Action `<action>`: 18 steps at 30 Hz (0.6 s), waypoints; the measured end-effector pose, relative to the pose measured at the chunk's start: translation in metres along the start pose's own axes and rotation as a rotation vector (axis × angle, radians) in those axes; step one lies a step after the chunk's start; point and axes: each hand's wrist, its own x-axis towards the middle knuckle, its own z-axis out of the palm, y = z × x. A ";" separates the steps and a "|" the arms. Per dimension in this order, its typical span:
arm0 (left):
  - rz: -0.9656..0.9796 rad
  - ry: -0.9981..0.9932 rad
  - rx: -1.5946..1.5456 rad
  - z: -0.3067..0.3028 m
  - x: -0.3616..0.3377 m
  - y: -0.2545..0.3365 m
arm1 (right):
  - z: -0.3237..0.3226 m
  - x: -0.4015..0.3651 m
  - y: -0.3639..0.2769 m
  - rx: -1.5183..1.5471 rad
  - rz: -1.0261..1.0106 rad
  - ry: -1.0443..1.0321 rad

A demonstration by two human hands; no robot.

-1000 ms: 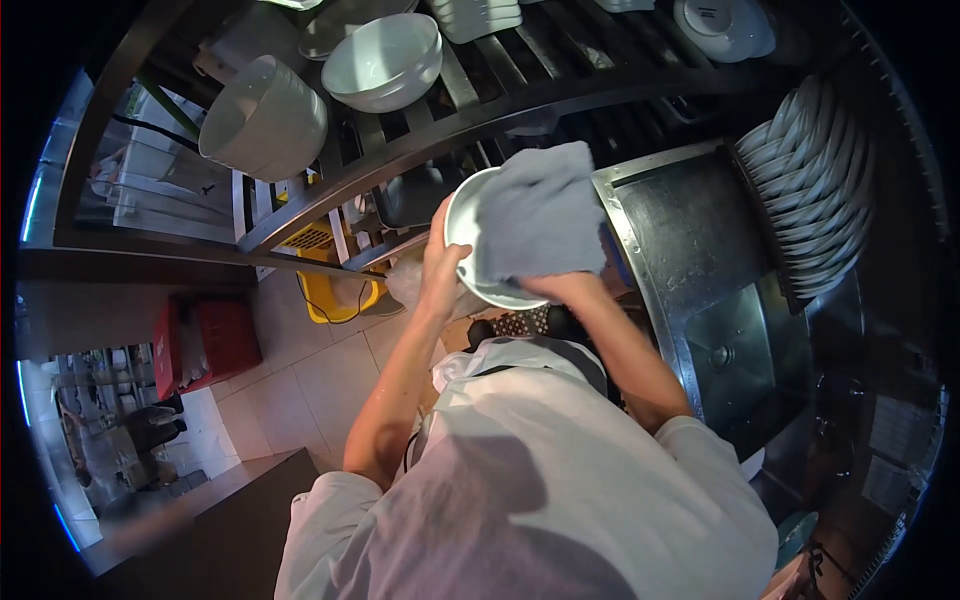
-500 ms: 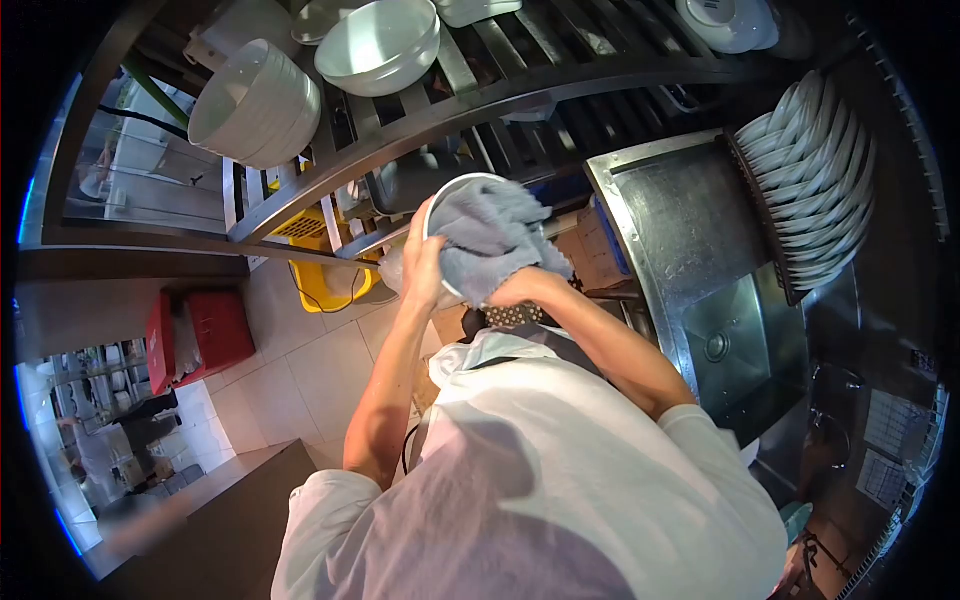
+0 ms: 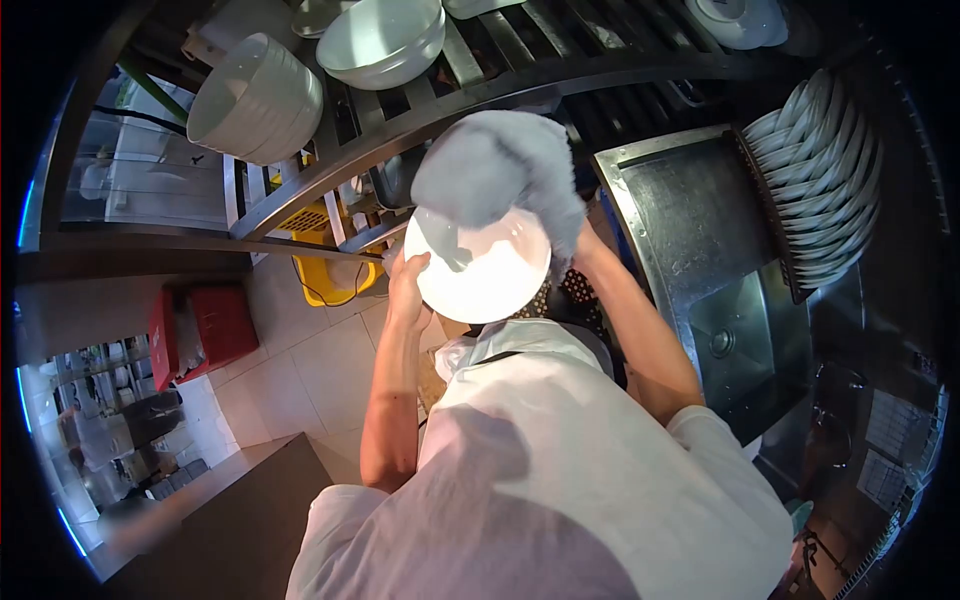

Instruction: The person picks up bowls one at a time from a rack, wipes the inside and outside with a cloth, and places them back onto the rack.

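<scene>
My left hand [image 3: 407, 290] grips the left rim of a white bowl [image 3: 485, 275], thumb on the inside and fingers around the outer side. The bowl is tilted toward me, and its bright inner surface shows. A grey-blue cloth [image 3: 490, 165], blurred by motion, hangs over the bowl's far rim and right side. At the right edge of the bowl, my right hand [image 3: 588, 248] holds the cloth; its fingers are mostly hidden under the fabric.
Stacked white bowls [image 3: 255, 100] and a large bowl [image 3: 382, 45] stand on the slatted metal rack [image 3: 400, 125] ahead. To the right are a steel sink [image 3: 745, 330] and a row of upright white plates [image 3: 820, 185]. A yellow basket [image 3: 335, 285] and red bin [image 3: 205, 330] stand at left.
The cloth has moved from inside the bowl up over its far rim, uncovering the inside. My right hand has shifted up and right; my left hand and the bowl have come slightly closer to me.
</scene>
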 end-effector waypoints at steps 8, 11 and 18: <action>0.152 0.098 0.018 0.046 0.016 -0.012 | 0.041 -0.036 0.046 0.801 0.158 0.063; 0.338 0.148 0.141 0.055 0.028 -0.012 | 0.025 -0.050 0.052 0.579 0.034 0.077; 0.655 0.224 0.793 0.099 0.045 0.020 | -0.030 -0.049 0.037 0.050 -0.285 0.227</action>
